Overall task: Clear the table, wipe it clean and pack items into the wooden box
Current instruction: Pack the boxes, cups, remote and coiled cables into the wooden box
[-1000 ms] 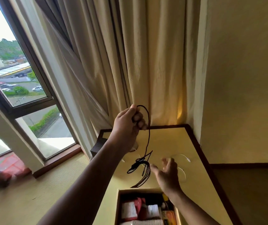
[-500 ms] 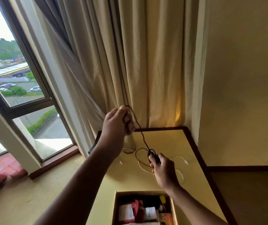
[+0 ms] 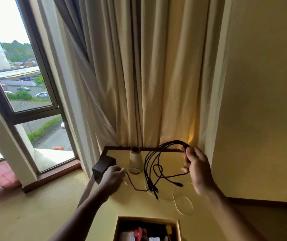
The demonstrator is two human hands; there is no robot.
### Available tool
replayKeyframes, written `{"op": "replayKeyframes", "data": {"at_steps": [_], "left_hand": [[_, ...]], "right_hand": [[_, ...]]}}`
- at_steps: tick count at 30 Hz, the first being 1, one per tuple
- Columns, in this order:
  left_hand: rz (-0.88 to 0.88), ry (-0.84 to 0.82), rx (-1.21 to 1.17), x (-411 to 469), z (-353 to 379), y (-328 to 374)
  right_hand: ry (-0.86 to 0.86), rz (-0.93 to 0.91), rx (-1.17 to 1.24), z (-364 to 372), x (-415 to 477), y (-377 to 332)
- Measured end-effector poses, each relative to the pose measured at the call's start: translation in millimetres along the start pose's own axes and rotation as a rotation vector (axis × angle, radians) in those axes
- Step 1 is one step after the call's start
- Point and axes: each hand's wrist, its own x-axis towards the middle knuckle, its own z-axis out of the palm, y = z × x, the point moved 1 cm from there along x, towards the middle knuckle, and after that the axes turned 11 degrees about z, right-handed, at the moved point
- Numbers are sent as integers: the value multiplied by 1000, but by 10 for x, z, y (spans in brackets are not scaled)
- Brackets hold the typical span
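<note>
while right hand (image 3: 197,169) pinches looped black cable (image 3: 154,164), left hand (image 3: 113,176) grips its end.

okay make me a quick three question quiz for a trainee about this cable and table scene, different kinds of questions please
1. True or false: the right hand holds the looped part of the black cable.
2. Which lies on the table under that cable? A) white cable B) book C) plate
3. Fill in: the left hand pinches one ____ of the black cable.

Key: 1 true. 2 A, the white cable. 3 end.
</note>
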Motion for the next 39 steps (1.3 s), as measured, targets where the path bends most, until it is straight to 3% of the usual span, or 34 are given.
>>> {"op": "replayKeyframes", "data": {"at_steps": [4,9,13,15,17,21,24,29,32,39], "left_hand": [[101,-181,231,-49,281,29],[145,-74,648,-34,323,-135],[39,189,470,-50,196,-116],[100,359,342,-36,75,17],[170,418,190,-19,-22,145],[150,143,-74,-174,72,269],[277,-44,-71,-413,325,268],[492,-55,-147,-680,742,425],[488,-56,-225,-707,816,425],[330,-89,-406,-587,570,279]], "right_hand": [[-6,-54,202,92,-58,-250],[-77,192,672,122,116,-382],[46,424,662,99,378,18],[97,551,578,42,413,350],[68,668,583,11,341,681],[-30,737,830,131,173,896],[-112,744,955,294,125,729],[-287,742,1000,492,-10,440],[-312,730,1019,483,15,318],[-160,725,965,128,385,421]]}}
